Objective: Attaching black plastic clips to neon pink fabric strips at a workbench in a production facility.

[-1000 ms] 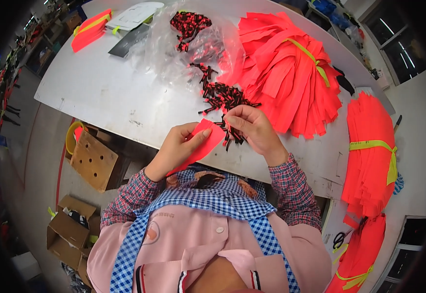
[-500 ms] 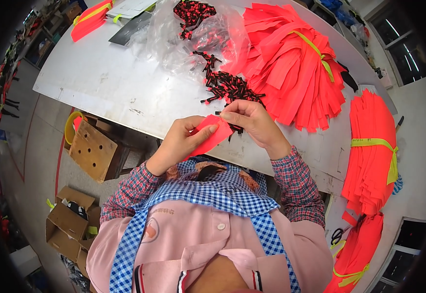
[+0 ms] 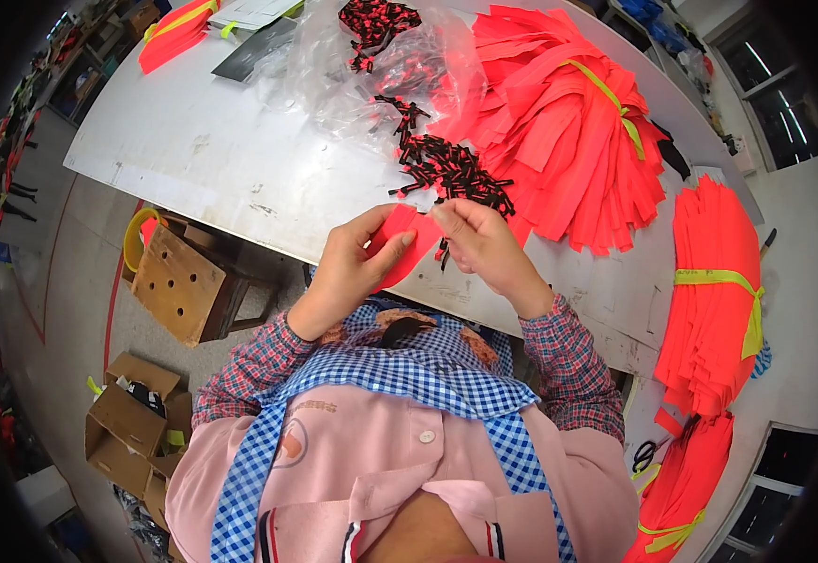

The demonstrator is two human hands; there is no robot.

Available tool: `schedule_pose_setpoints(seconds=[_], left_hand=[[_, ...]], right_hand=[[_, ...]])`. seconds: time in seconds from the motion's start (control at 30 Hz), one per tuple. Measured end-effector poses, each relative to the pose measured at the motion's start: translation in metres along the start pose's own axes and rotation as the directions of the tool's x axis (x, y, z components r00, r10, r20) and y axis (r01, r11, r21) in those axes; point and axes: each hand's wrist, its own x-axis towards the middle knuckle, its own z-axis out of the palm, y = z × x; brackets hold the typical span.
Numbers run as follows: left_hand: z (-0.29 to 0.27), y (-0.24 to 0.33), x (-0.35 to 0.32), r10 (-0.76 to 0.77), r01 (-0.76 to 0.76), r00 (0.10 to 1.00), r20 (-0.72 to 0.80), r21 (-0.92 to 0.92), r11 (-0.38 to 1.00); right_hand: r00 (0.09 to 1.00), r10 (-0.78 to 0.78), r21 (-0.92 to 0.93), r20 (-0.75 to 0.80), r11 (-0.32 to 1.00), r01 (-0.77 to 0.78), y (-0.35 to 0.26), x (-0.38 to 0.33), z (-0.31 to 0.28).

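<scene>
My left hand [image 3: 348,272] is closed on a bright coral-red fabric strip [image 3: 413,255], its thumb lying across the face of the cloth. At the strip's upper end, the thumb and fingers of my right hand [image 3: 492,251] are pinched together. Whatever lies between those fingertips is too small and too covered to make out. Just beyond both hands, a heap of small black pieces with red ends [image 3: 451,171] is spread on the white table [image 3: 193,155]. A few of these pieces lie close to my right hand.
A large fanned bundle of red strips [image 3: 578,141] with a yellow tie lies right of the heap. Behind it is a clear plastic bag [image 3: 320,84]. Tied bundles [image 3: 714,310] line the right side, near black-handled scissors [image 3: 645,456]. A wooden stool [image 3: 179,286] and cardboard boxes [image 3: 128,422] stand left.
My right hand has turned and lowered slightly, its fingers now bunched closer at the strip's upper end. The strip has shifted in my left hand and shows more upright.
</scene>
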Motion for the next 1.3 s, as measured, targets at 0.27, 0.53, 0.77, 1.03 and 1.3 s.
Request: schedule_pose_setpoints(seconds=[0.27,0.53,0.77,1.03,1.3], left_hand=[[0.0,-0.001,-0.003,-0.034,0.036,0.997,0.068,-0.022,0.999],[0.005,-0.016,-0.005,0.35,-0.325,0.933,-0.081,0.223,0.919],[0.002,-0.023,-0.01,0.63,-0.507,0.771,-0.09,0.512,0.694],[-0.018,0.001,-0.008,0.265,-0.23,0.941,-0.211,0.178,0.957],[-0.015,-0.019,-0.015,0.629,-0.449,0.734,-0.255,0.513,0.732]], right_hand=[[0.94,-0.325,-0.48,-0.1,0.843,0.241,0.015,-0.003,0.016],[0.929,-0.3,-0.142,-0.217,0.951,0.274,0.045,0.0,0.035],[0.924,-0.187,0.23,-0.333,0.934,0.272,0.05,0.003,0.062],[0.825,-0.401,-0.191,-0.398,0.916,0.353,0.037,0.015,0.079],[0.965,-0.184,0.281,-0.189,0.931,0.233,0.056,0.036,0.064]])
